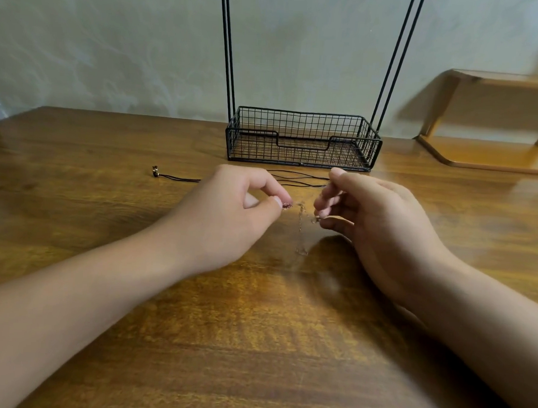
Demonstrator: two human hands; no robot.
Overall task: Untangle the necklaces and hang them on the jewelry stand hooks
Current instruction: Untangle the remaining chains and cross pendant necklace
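Wooden table [108, 151], pale wall [114, 39], wooden shelf [490, 115]

Thin gold chain [300, 227] dangling, blurred; black cord necklace [181, 178] flat on table before wire-basket stand [302, 140].

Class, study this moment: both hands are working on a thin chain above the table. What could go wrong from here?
1. The left hand and right hand pinch the fine chain; pulling apart could tighten a knot or snap it.
2. The black cord necklace lies just behind the hands; the dangling chain might snag it.
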